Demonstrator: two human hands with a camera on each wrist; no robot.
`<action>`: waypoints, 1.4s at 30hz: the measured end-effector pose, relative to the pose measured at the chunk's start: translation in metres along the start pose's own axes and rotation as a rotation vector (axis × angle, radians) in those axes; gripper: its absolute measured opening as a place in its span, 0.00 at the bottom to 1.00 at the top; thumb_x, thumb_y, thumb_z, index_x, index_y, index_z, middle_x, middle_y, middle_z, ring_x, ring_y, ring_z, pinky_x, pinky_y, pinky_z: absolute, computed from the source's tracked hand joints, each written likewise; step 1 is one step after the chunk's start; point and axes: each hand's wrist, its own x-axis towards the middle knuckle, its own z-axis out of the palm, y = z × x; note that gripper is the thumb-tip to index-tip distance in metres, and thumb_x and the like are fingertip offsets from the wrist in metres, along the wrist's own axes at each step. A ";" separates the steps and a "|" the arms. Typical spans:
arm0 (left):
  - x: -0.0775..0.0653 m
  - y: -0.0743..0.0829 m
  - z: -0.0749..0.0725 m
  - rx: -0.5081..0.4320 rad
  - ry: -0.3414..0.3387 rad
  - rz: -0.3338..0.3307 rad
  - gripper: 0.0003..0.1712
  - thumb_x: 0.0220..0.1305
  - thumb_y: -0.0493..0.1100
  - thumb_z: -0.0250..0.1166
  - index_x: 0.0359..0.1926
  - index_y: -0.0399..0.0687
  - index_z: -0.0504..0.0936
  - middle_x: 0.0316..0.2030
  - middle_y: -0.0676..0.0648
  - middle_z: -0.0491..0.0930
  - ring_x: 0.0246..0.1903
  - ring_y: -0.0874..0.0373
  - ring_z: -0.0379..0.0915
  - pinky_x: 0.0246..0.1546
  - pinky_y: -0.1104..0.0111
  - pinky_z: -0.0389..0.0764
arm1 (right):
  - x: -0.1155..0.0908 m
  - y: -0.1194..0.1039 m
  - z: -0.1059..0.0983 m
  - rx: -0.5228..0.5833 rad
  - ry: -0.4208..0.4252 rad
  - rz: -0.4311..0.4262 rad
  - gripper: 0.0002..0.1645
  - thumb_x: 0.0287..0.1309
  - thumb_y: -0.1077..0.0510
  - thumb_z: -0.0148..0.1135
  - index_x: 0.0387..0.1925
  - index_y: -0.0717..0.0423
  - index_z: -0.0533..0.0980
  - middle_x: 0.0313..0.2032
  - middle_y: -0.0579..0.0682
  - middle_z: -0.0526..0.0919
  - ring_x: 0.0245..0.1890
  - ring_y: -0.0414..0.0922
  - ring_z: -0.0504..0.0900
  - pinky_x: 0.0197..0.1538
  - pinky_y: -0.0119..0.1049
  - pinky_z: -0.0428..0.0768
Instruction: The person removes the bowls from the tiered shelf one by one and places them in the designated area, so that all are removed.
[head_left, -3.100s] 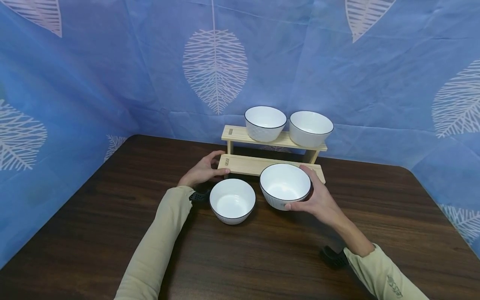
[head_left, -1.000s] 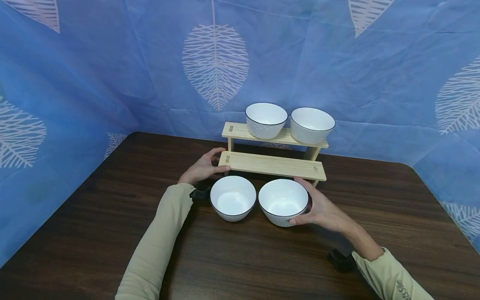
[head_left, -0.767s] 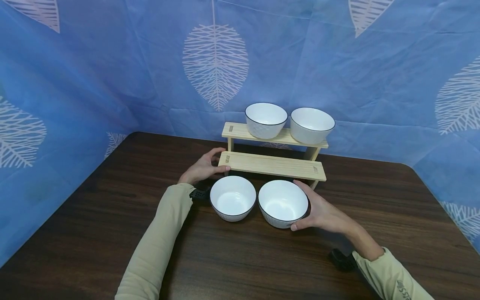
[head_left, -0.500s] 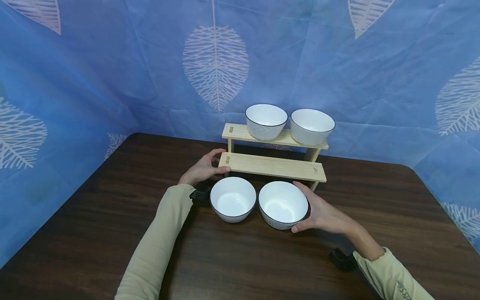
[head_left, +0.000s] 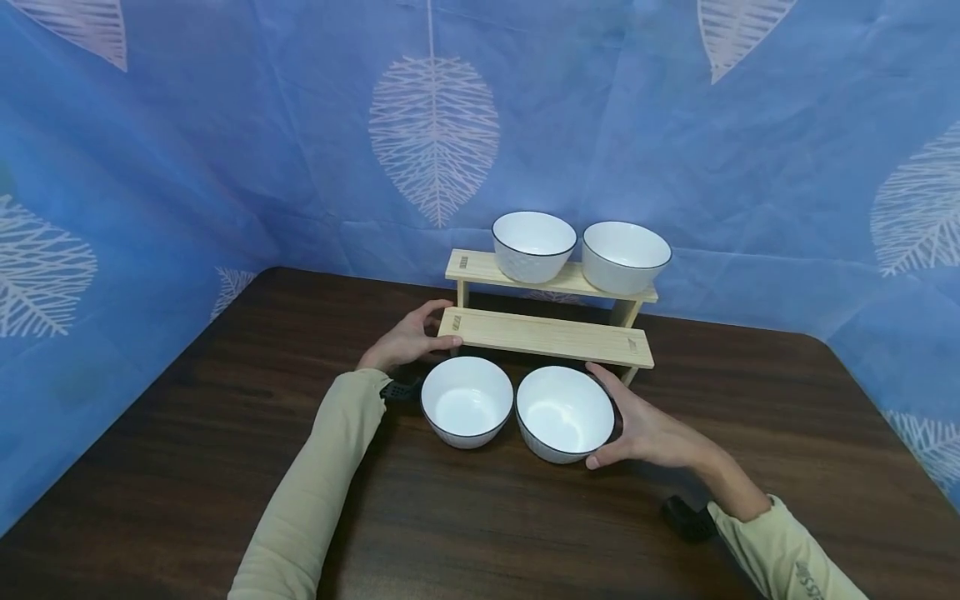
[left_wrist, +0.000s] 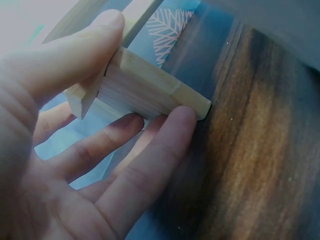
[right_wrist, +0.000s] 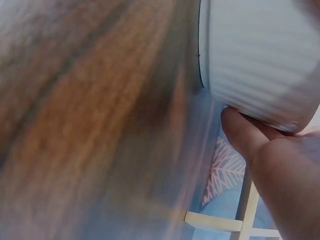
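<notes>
Behind the rack (head_left: 546, 335) a blue cloth (head_left: 600, 125) with leaf prints is hung, and beneath the rack the table (head_left: 480, 533) is set. On the rack's upper board (head_left: 483, 268), a back left bowl (head_left: 534, 239) and a back right bowl (head_left: 627, 247) are stood; before the rack, a front left bowl (head_left: 467, 404) and a front right bowl (head_left: 564, 412) are placed side by side. The latter is held by the right hand (head_left: 645, 427), curled round its right side; the rack's left end is pinched by the left hand (head_left: 405, 340), thumb over the lower board (head_left: 517, 327)
</notes>
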 end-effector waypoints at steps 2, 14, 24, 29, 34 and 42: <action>-0.001 -0.001 0.001 -0.002 -0.007 0.002 0.45 0.68 0.39 0.70 0.78 0.44 0.55 0.57 0.31 0.70 0.50 0.41 0.78 0.50 0.51 0.83 | -0.001 0.000 0.000 0.008 -0.012 -0.002 0.74 0.44 0.59 0.82 0.78 0.69 0.39 0.72 0.73 0.51 0.66 0.69 0.63 0.58 0.53 0.74; 0.000 0.001 -0.001 -0.007 0.000 0.003 0.45 0.68 0.39 0.69 0.78 0.45 0.55 0.58 0.31 0.71 0.51 0.41 0.78 0.50 0.51 0.83 | 0.002 -0.009 -0.031 0.188 -0.064 -0.061 0.66 0.57 0.64 0.74 0.77 0.71 0.33 0.75 0.73 0.44 0.72 0.73 0.49 0.63 0.30 0.72; -0.002 0.000 -0.001 0.010 -0.010 0.003 0.45 0.69 0.39 0.69 0.79 0.45 0.54 0.59 0.29 0.70 0.53 0.39 0.78 0.50 0.51 0.83 | 0.004 -0.013 -0.043 0.182 0.011 -0.066 0.61 0.60 0.68 0.70 0.78 0.69 0.36 0.75 0.73 0.45 0.71 0.72 0.52 0.63 0.32 0.72; -0.001 0.000 -0.001 -0.001 -0.014 0.012 0.45 0.69 0.39 0.68 0.79 0.46 0.54 0.58 0.30 0.70 0.52 0.39 0.79 0.49 0.51 0.83 | 0.006 -0.015 -0.050 0.146 0.054 -0.060 0.60 0.61 0.68 0.69 0.78 0.68 0.37 0.75 0.73 0.48 0.71 0.71 0.55 0.62 0.30 0.73; 0.002 -0.001 -0.001 0.001 -0.008 0.007 0.45 0.68 0.39 0.69 0.79 0.47 0.55 0.58 0.30 0.70 0.51 0.40 0.79 0.49 0.52 0.83 | 0.009 -0.015 -0.057 0.107 0.075 -0.004 0.58 0.64 0.67 0.67 0.78 0.69 0.36 0.75 0.72 0.48 0.72 0.69 0.56 0.63 0.30 0.71; 0.000 -0.001 -0.001 0.005 -0.010 0.006 0.45 0.68 0.39 0.69 0.79 0.47 0.54 0.59 0.30 0.70 0.52 0.39 0.78 0.49 0.52 0.83 | 0.008 -0.013 -0.069 0.151 0.116 0.000 0.57 0.67 0.67 0.63 0.78 0.68 0.32 0.75 0.72 0.47 0.72 0.70 0.55 0.58 0.24 0.74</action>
